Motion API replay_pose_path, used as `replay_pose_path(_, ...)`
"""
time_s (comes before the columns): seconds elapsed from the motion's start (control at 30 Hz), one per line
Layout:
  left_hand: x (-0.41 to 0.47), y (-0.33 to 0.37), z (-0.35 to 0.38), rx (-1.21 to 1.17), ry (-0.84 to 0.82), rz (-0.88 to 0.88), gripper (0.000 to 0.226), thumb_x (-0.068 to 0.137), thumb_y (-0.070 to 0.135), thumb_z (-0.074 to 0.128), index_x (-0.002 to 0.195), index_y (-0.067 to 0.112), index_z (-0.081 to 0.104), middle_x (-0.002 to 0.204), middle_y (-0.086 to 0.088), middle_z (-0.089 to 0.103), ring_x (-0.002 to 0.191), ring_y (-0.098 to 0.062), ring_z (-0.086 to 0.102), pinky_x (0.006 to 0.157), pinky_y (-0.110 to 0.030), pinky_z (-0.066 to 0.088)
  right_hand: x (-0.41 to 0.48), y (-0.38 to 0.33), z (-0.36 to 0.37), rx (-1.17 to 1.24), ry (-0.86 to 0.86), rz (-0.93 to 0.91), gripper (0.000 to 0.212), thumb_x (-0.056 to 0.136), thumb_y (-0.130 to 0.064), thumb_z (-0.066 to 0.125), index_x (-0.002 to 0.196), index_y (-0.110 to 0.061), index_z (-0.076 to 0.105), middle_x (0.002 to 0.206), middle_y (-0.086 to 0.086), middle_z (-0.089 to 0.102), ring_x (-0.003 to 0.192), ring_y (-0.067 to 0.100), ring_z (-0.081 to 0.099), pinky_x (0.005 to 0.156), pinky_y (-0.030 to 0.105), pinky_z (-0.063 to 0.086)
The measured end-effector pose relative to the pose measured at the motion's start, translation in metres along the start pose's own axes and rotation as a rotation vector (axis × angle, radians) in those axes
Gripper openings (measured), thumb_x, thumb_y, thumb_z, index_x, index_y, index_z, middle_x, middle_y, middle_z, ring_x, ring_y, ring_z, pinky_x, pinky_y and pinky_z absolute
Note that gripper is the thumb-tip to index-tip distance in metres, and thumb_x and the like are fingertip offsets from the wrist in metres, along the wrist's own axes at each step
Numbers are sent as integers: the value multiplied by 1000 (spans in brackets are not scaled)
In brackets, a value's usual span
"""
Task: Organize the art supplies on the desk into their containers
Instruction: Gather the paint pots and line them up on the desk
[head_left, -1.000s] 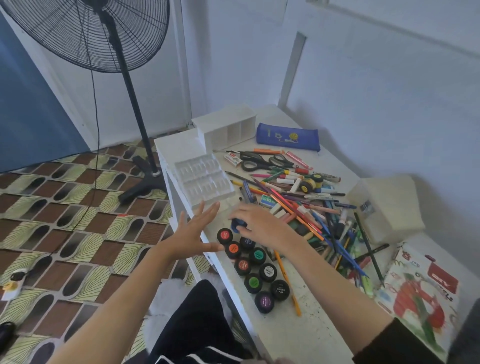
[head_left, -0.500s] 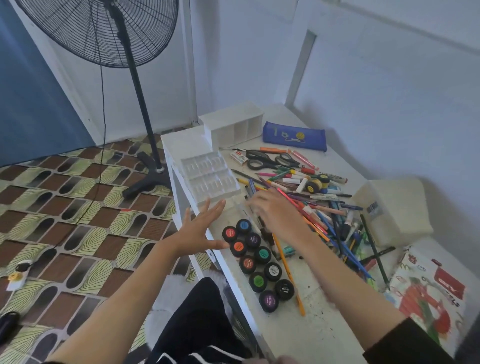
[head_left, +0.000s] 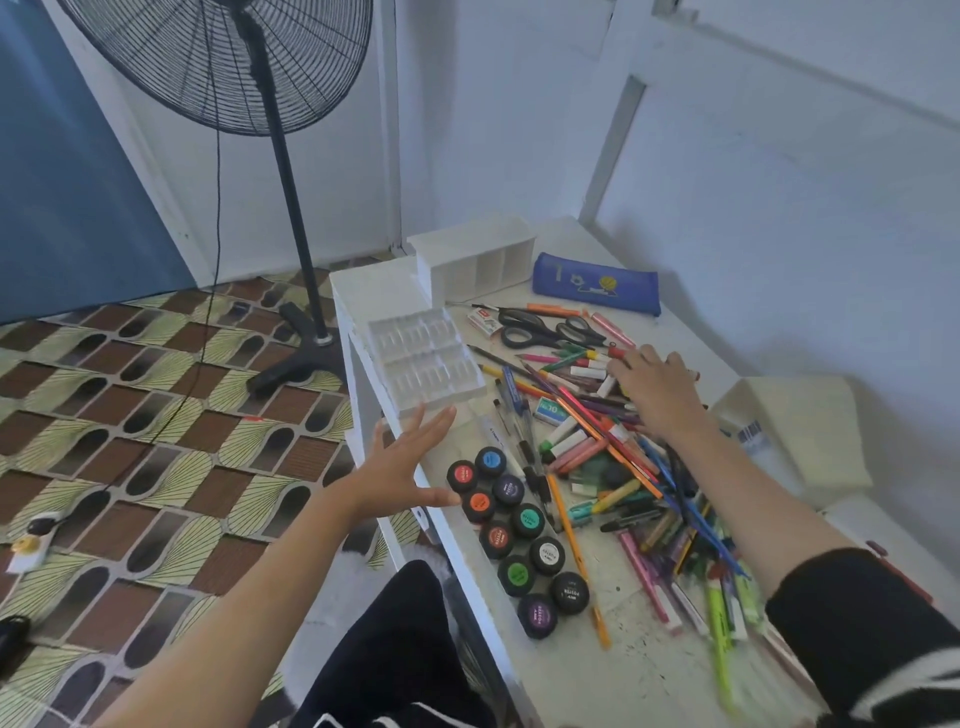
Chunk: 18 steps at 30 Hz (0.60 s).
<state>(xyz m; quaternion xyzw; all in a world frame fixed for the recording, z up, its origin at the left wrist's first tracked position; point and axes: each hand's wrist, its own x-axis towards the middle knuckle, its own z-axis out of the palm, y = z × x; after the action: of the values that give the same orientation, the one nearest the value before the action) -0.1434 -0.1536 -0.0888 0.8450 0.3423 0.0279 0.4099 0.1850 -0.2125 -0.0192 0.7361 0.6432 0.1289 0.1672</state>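
Observation:
Several black paint pots (head_left: 514, 530) with coloured lids stand in two rows near the desk's (head_left: 566, 680) left edge. A heap of pens, pencils and markers (head_left: 613, 462) covers the desk's middle. My right hand (head_left: 652, 387) lies palm down on the far part of that heap, fingers stretched toward a red-capped marker; what is under the palm is hidden. My left hand (head_left: 410, 462) hovers open with spread fingers at the desk's left edge, between the pots and a clear compartment tray (head_left: 423, 364). A white cubby organizer (head_left: 478, 260) and a blue pencil case (head_left: 597, 283) sit at the back.
Black scissors (head_left: 540, 330) lie behind the heap beside a small staple box (head_left: 483, 321). A white lidded box (head_left: 789, 431) stands at the right against the wall. A standing fan (head_left: 291, 208) with its base and cord is on the patterned floor left of the desk.
My right hand has left the paint pots and travelled back and right over the pile of pens. My left hand has stayed open at the desk's edge.

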Motion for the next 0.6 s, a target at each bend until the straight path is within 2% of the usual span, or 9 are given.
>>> replay_pose_path(0.23, 0, -1, 0, 8, 1, 9, 104, 76, 57, 67, 148, 42, -7, 157, 14, -9, 136, 2, -30, 106, -40, -29, 2, 0, 2, -22, 16, -23, 52, 80, -2, 62, 125, -17, 42, 129, 1, 49, 125, 22, 38, 93, 39, 34)
replay_pose_path(0.37, 0, -1, 1, -10, 3, 3, 103, 77, 55, 68, 147, 44, -7, 157, 12, -9, 137, 0, -29, 108, -42, -28, 0, 3, 5, 121, 70, 53, 50, 81, -6, 62, 126, -19, 45, 131, 2, 51, 121, 24, 41, 92, 42, 36)
replay_pose_path(0.47, 0, -2, 2, -5, 2, 3, 103, 77, 54, 67, 147, 44, -7, 157, 13, -9, 137, 1, -29, 108, -43, -28, -6, -1, -1, 499, 120, 167, 46, 79, -13, 67, 122, -20, 51, 121, 3, 55, 109, 23, 51, 84, 37, 40)
replay_pose_path(0.53, 0, -2, 2, -7, 2, 9, 102, 77, 55, 67, 148, 44, -6, 157, 16, -9, 137, 1, -29, 108, -45, -27, -12, -12, -15, 884, 102, 204, 45, 77, -12, 71, 118, -19, 54, 111, 3, 57, 86, 16, 60, 69, 25, 43)
replay_pose_path(0.6, 0, -1, 1, 0, 1, 19, 100, 76, 56, 66, 149, 42, -1, 155, 21, -9, 136, 1, -29, 110, -48, -26, -19, -29, -29, 1112, 64, 186, 43, 76, -12, 74, 114, -22, 55, 100, -2, 57, 73, 5, 60, 60, 15, 41)
